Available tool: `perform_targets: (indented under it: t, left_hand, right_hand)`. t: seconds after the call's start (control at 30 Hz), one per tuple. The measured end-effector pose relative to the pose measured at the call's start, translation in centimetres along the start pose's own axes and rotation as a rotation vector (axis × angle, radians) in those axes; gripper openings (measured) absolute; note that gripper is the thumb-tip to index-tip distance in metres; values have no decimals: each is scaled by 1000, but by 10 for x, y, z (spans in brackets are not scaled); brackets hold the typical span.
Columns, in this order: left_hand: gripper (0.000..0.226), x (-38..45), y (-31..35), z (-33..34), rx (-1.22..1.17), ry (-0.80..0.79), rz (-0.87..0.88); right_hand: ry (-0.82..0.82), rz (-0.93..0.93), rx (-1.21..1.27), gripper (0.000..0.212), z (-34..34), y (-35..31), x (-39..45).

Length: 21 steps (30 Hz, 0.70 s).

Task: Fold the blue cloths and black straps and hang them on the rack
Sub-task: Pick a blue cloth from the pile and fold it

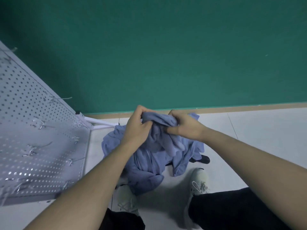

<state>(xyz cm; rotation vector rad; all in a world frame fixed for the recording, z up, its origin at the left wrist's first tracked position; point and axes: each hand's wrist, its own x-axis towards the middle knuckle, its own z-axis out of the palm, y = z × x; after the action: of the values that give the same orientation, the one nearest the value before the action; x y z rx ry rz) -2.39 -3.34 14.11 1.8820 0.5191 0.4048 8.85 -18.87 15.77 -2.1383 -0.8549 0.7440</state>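
Between the two hands, raised off the floor: a bunched blue cloth [159,120]. Left hand [136,128] has its fingers curled over the cloth's top edge, thumb pressed in from the near side, back of hand facing the camera. Right hand [186,127] grips the other end of the same bunch, fingers wrapped over the fabric, thumb lying flat and pointing toward the left hand. Hands are near each other, the cloth wad bridging them. Both forearms bare, extended forward and converging.

Below the hands: the rest of the cloth hangs down into a heap of more blue cloths [149,163] crumpled on the white floor [249,138]. Can't tell how many pieces are in the heap. Under its edge, below the right hand, a dark item [201,159] pokes out; could be a black strap, can't confirm.

Left of the left hand: white pegboard rack [33,130] with metal hooks [31,150]; nothing is seen hanging on the hooks in view.

Beyond the hands: green wall [166,55].

Nearer than the heap: two white sneakers [199,181], dark trousers.
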Motion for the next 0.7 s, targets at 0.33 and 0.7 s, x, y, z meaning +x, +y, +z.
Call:
perform_targets:
  t: [0.33, 0.7]
  left_hand:
    - [32, -16, 0, -21, 89, -121, -86]
    - [34, -13, 14, -12, 74, -225, -20]
  right_hand:
    - [136, 18, 271, 27, -12, -3, -19]
    - [-70, -110, 68, 26, -2, -14, -14]
